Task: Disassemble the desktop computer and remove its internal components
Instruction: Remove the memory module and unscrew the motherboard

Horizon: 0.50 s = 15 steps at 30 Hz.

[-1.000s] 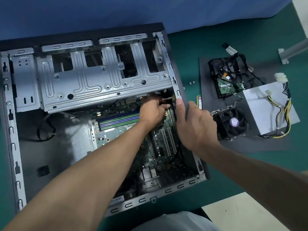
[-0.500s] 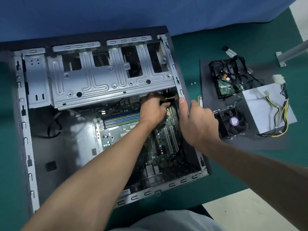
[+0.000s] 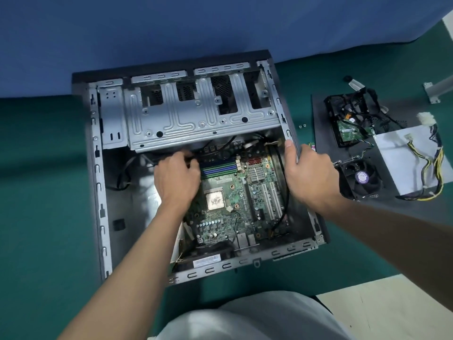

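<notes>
An open desktop case [image 3: 98, 192] lies flat on the green surface. Inside it sits the green motherboard [image 3: 235, 192] with a bare silver CPU [image 3: 215, 199] and memory sticks [image 3: 218, 168]. My left hand [image 3: 175, 176] reaches under the silver drive cage [image 3: 196, 123] at the board's upper left, with curled fingers on a black cable; the fingertips are partly hidden. My right hand [image 3: 310, 174] grips the case's right wall, thumb inside the rim.
On a dark mat [image 3: 318, 119] to the right lie a hard drive with tangled cables [image 3: 350, 123], a cooler fan [image 3: 361, 179] and a silver power supply [image 3: 402, 158] with yellow wires. Two small screws [image 3: 302, 125] lie beside the case. A pale floor patch is at bottom right.
My left hand moved left from the board's upper right corner to its upper left under the drive cage. The view pulled back, uncovering the CPU. My right hand stays on the case wall.
</notes>
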### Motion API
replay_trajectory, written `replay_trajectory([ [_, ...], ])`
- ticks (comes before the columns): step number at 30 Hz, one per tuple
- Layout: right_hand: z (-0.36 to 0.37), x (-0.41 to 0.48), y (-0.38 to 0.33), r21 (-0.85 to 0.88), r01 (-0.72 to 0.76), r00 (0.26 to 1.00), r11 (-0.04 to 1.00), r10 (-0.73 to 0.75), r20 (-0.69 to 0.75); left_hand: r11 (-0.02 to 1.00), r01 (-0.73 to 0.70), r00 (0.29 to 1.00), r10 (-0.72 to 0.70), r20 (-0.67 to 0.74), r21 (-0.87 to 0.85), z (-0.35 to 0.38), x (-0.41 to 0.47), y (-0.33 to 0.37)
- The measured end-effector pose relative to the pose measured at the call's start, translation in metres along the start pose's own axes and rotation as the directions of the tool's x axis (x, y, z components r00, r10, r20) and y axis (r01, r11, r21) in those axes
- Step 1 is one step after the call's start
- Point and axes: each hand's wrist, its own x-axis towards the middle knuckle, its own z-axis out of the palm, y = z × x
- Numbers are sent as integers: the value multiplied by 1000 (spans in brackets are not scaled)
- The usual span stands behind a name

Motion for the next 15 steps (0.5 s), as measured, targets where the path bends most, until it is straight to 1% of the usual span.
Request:
replay_trajectory([
  [2,-1,-1,-1,2,1,1000,1000,-1,-7,1000,-15,1000,14,18,18,-1,-2,-2],
  [5,-1,-1,-2,10,4,1000,1000,-3,-7,993,-95,993,91,69,66,8,-8,5],
  [7,-1,-1,-2,14,2,1000,1000,-2,-9,976,-181,979,169,111,119,20,-17,15],
  [9,0,-1,-1,17,2,1000,1000,-2,-11,940,-306,945,281,166,151,32,-27,31],
  [12,0,0,0,21,-8,1000,1000,8,-5,887,-458,864,430,261,55,47,-33,55],
  [15,1,1,1,11,-27,1000,1000,27,0,833,-546,784,544,298,-85,57,-25,77],
])
